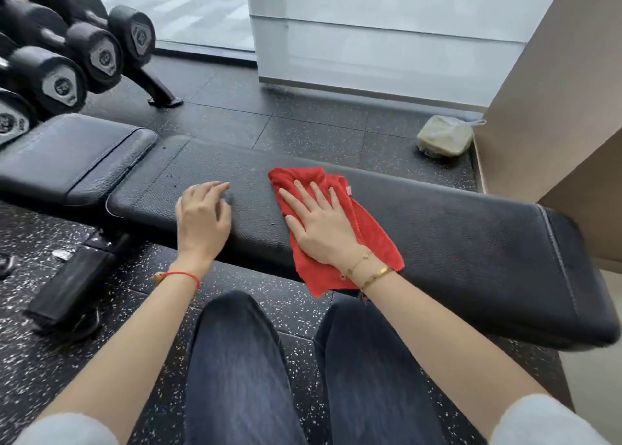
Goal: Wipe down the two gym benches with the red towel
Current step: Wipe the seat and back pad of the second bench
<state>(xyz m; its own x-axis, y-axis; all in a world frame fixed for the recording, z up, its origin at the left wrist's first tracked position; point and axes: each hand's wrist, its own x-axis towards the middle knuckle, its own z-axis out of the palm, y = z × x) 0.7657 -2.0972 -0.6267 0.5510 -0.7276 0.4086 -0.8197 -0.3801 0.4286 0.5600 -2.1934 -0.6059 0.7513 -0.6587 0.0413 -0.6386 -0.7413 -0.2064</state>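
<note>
Both hands flat, right hand [323,229] pressing towel [370,229]

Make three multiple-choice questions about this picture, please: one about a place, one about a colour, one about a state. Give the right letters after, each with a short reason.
1. Where does the towel lie?
A. on the floor
B. on the long pad of the bench
C. on the dumbbell rack

2. What colour is the string on the left wrist?
A. red
B. blue
C. white

3. How is the right hand placed?
A. curled in a fist above the towel
B. hanging beside the knee
C. flat on the towel with straight fingers

Answers:
1 B, the towel is spread across the long pad and hangs over its near edge.
2 A, a thin red string circles the wrist of the left hand.
3 C, the palm presses the towel and the fingers are spread.
</note>
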